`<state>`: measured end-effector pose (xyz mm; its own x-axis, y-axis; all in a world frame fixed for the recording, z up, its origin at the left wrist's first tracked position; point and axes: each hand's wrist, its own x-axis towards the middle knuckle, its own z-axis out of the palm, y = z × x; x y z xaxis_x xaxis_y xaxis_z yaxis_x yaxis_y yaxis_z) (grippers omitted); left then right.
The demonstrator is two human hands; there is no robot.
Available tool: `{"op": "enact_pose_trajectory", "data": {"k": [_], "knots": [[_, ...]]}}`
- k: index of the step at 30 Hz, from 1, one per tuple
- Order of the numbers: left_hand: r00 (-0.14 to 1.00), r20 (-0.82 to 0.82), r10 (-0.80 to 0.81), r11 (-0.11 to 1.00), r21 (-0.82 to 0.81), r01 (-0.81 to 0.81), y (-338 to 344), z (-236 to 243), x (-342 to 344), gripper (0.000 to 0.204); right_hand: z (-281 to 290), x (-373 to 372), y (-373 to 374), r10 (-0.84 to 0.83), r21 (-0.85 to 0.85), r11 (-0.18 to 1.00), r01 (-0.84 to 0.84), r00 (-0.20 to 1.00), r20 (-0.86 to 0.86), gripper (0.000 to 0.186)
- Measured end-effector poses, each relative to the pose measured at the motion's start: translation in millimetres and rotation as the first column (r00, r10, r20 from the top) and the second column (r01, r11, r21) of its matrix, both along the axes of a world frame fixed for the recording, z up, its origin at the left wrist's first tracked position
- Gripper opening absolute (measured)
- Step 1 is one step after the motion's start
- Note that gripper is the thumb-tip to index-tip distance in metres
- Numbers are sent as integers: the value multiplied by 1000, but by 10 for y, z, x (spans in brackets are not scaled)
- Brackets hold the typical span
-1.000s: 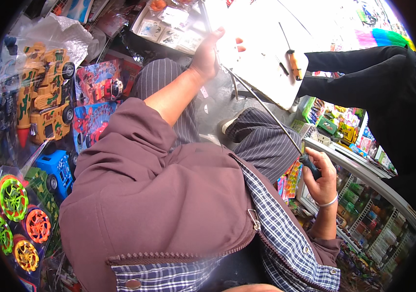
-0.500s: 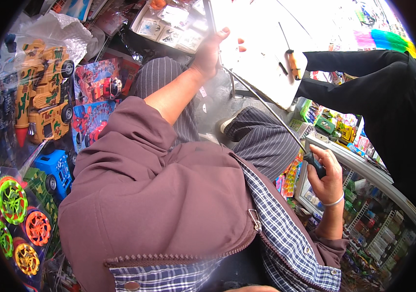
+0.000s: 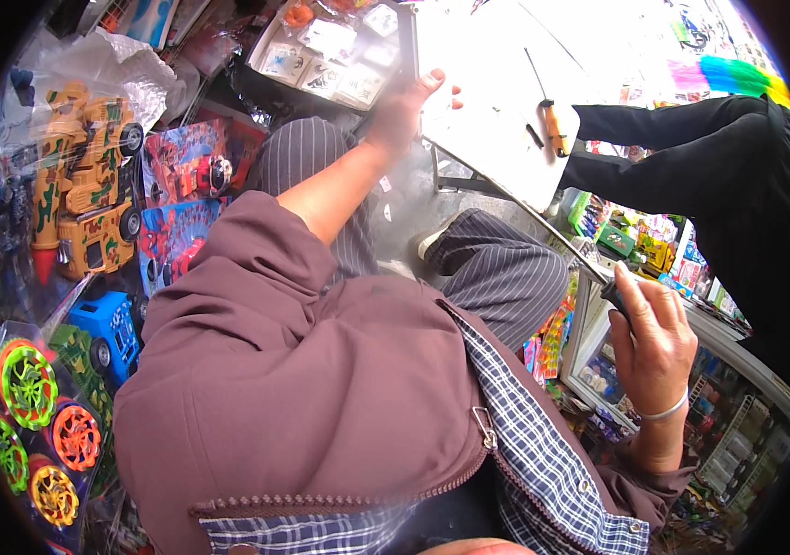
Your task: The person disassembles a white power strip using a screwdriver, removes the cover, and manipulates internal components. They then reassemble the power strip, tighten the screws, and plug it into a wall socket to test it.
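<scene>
My left hand (image 3: pixel 401 116) grips the near left edge of a flat white board (image 3: pixel 483 139), thumb raised and two fingertips showing over its bright surface. To the right, my right hand (image 3: pixel 655 338) is closed round the black handle of a long screwdriver (image 3: pixel 613 298). Its thin metal shaft points up and left toward the board's near edge; glare and the edge make its tip hard to see. A second screwdriver with an orange-brown handle (image 3: pixel 557 128) lies on the board, beside a small dark stick-like piece (image 3: pixel 534 136).
Black-trousered legs of another person (image 3: pixel 681 139) are close on the right. A glass display case (image 3: pixel 737 356) stands below them. Packaged toy trucks (image 3: pixel 99 185) and coloured wheels (image 3: pixel 27 384) crowd my left. A box of small packets (image 3: pixel 321 60) lies behind my left hand.
My right hand has moved right with the screwdriver, turning so its back shows more. My left hand has slid slightly lower along the board's edge.
</scene>
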<state>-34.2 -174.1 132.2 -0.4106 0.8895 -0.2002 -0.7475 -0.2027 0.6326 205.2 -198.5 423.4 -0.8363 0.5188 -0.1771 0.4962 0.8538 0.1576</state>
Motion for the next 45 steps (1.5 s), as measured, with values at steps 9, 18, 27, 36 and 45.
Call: {"op": "enact_pose_trajectory", "data": {"k": [9, 18, 27, 36, 45], "knots": [[993, -89, 73, 995, -56, -79, -47, 53, -56, 28, 87, -70, 121, -346, -361, 889, 281, 929, -128, 21], [993, -101, 55, 992, -108, -66, -58, 85, -31, 27, 148, -33, 123, -267, -304, 925, 228, 959, -94, 28], [994, -41, 97, 995, 5, -97, -11, -9, -11, 27, 104, 15, 126, -288, -301, 921, 248, 953, -95, 29], [998, -25, 64, 989, -133, -67, -55, 72, -35, 28, 97, 55, 160, -147, -158, 979, 126, 981, -125, 36], [996, -41, 83, 992, -92, -87, -47, 70, -48, 28, 115, 39, 89, -240, -197, 956, 219, 966, -91, 35]]}}
